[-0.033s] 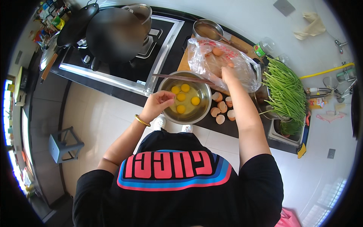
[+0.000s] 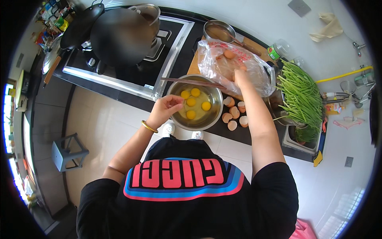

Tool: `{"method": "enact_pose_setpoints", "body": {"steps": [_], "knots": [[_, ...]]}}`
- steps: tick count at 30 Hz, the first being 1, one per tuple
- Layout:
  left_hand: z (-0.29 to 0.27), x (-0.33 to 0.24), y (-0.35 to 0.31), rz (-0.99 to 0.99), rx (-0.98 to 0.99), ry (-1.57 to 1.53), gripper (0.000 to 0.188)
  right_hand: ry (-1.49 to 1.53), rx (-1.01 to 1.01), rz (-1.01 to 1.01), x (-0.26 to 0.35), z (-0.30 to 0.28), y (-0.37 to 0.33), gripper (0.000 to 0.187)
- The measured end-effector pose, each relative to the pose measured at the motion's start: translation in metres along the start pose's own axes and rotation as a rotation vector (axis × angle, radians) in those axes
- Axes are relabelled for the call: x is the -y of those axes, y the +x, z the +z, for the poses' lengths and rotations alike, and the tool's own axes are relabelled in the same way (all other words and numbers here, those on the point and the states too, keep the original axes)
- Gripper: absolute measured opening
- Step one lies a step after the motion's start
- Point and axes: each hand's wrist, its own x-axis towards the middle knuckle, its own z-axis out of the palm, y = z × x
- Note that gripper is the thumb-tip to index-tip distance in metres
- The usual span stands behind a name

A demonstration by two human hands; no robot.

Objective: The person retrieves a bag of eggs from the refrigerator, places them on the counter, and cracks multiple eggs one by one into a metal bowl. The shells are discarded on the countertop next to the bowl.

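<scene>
Five yolks [image 2: 191, 102] already dropped in metal bowl [image 2: 215, 99]; emptied shells [image 2: 234, 113] laid beside it on table [image 2: 238, 132]. Whole eggs [image 2: 229, 54] left in plastic bag [image 2: 211, 63]. Right hand [image 2: 240, 77] sunk in bag, grip hidden. Left hand [image 2: 164, 108] curled over bowl's rim; whether fingertips meet cannot be told.

The plastic bag [image 2: 258, 75] hides the right hand's [image 2: 241, 78] fingers; the wok [image 2: 121, 40] looks blurred.
</scene>
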Motion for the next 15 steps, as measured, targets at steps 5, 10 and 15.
{"method": "enact_pose_setpoints", "body": {"steps": [5, 10, 15], "knots": [[-0.003, -0.005, -0.001, -0.017, -0.064, -0.010, 0.020, 0.904, -0.078, -0.266, 0.049, -0.092, -0.087, 0.044], [0.003, -0.003, 0.009, -0.002, -0.002, -0.010, 0.020, 2.060, 0.394, -0.226, 0.053, -0.089, -0.175, 0.047], [0.013, -0.004, 0.021, -0.002, 0.084, 0.014, 0.023, 2.050, 0.306, -0.102, 0.033, -0.067, -0.231, 0.047]]}}
